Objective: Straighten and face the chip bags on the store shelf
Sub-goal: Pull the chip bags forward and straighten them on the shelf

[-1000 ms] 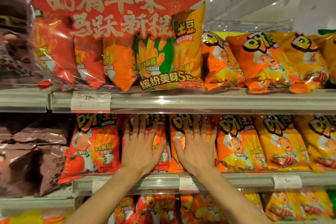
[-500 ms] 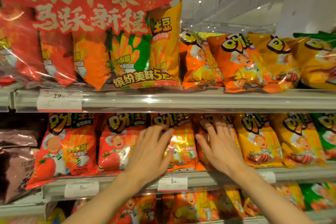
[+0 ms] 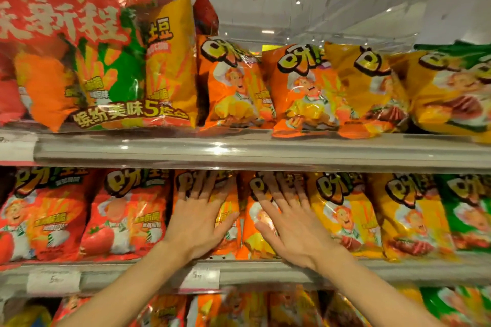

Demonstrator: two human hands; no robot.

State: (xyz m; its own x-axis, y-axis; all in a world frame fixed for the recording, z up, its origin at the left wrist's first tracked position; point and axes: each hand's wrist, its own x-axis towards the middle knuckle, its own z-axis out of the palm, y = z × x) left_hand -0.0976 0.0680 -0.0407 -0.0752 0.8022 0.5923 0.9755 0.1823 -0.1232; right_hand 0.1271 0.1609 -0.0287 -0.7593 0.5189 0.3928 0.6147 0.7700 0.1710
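Observation:
On the middle shelf (image 3: 265, 272) stands a row of chip bags: red tomato bags (image 3: 125, 215) at the left, orange bags in the centre, yellow bags (image 3: 342, 212) and a green bag (image 3: 467, 210) to the right. My left hand (image 3: 198, 218) presses flat with straight fingers on one orange bag (image 3: 228, 220). My right hand (image 3: 289, 223) lies flat on the neighbouring orange bag (image 3: 252, 236). Both sets of fingertips reach up under the upper shelf's edge.
The upper shelf (image 3: 265, 151) carries a large red multipack (image 3: 101, 48) at the left and orange (image 3: 233, 85), yellow (image 3: 366, 87) and green-topped bags to the right, some tilted. Price tags (image 3: 202, 277) sit on the shelf rail. More bags fill the shelf below.
Both hands have slid to the right along the middle shelf, from the red and orange bags onto two orange bags. The view has shifted right with them.

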